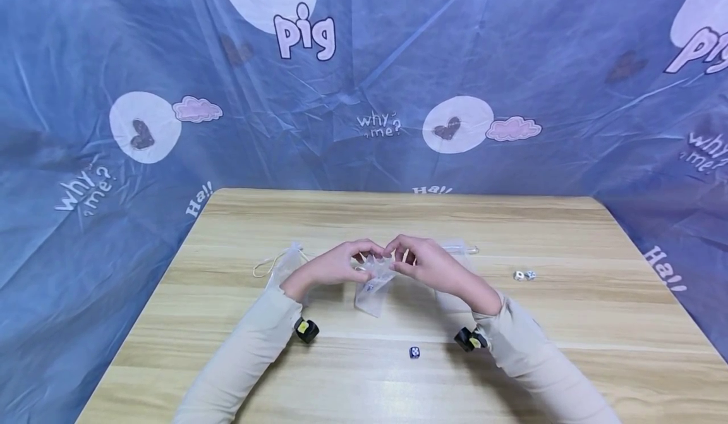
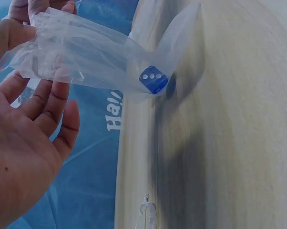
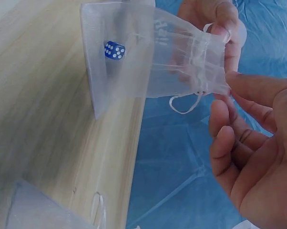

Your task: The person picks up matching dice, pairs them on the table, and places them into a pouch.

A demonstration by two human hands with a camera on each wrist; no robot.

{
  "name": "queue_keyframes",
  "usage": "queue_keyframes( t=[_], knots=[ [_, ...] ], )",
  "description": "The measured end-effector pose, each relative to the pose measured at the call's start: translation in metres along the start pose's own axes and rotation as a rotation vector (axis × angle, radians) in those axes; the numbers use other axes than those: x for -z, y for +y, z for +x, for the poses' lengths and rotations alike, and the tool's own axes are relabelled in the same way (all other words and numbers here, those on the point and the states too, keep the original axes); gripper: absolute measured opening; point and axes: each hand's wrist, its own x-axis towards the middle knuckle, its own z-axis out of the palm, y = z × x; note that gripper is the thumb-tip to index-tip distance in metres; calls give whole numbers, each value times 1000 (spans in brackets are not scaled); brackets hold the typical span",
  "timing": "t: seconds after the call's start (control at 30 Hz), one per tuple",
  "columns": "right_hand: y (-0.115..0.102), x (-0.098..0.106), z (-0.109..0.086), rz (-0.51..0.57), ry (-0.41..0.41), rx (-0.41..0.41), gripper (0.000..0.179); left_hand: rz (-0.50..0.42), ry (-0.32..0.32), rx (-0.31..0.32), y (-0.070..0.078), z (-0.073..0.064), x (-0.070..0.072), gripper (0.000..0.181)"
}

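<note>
A sheer white drawstring bag (image 1: 371, 301) hangs between both hands above the middle of the table. Inside it, near the bottom, lies a blue die (image 2: 153, 80) with white dots. My left hand (image 1: 335, 265) pinches the gathered mouth of the bag from the left side. From the right, my right hand (image 1: 433, 266) holds the mouth's edge between thumb and fingertips, its other fingers loosely bent. A thin white cord loop (image 3: 185, 105) dangles from the bag's neck in the right wrist view.
Another sheer bag (image 1: 284, 269) lies left of the hands, a further one (image 1: 452, 302) under the right forearm. A dark blue die (image 1: 414, 352) sits nearer the front. At right are a white die (image 1: 519, 275) and a second die (image 1: 531, 275). Behind the table (image 1: 284, 212) hangs a blue printed cloth (image 1: 352, 64).
</note>
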Motion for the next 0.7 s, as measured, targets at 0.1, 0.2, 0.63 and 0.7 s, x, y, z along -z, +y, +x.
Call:
queue_keyframes(
  t=[0.1, 0.2, 0.63, 0.7],
  knots=[
    [0, -3, 1, -12, 9, -18, 16, 1, -2, 9, -1, 0, -1, 49],
    [0, -7, 2, -20, 15, -27, 14, 10, -5, 9, -3, 0, -1, 47],
    [-1, -8, 2, 112, 31, -58, 11, 44, -77, 102, -5, -3, -5, 76],
    [-1, -8, 2, 143, 30, -63, 12, 50, -98, 122, -4, -2, -7, 84]
  ],
)
